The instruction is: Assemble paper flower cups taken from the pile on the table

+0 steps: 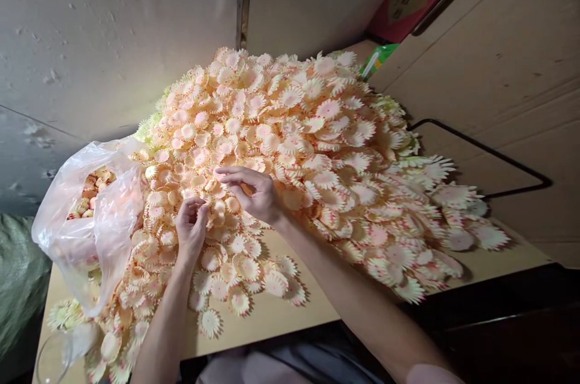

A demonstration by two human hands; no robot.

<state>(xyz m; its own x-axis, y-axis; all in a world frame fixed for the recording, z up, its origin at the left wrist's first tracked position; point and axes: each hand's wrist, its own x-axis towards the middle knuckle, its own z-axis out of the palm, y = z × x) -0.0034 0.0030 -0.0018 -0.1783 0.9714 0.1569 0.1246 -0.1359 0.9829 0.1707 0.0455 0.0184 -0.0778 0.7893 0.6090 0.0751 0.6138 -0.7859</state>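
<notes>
A large heap of pale cream and pink petal discs (272,130) with frilled, red-tipped edges covers the table. Over the front left part of the heap, my left hand (191,221) has its fingers curled in toward the thumb. Whatever it may pinch is too small or hidden to make out. Just right of it, my right hand (256,194) reaches leftward over the discs, fingers stretched out and thumb apart. I see nothing held in it. Smaller cupped discs lie beneath and between both hands.
A translucent plastic bag (113,239) with small round red-and-cream pieces (93,191) stands at the left. Near the front left corner is a clear round container (54,357). A bent black metal bar (489,151) and a green packet (379,61) are at the right and back. Walls (136,28) rise behind the table (317,293).
</notes>
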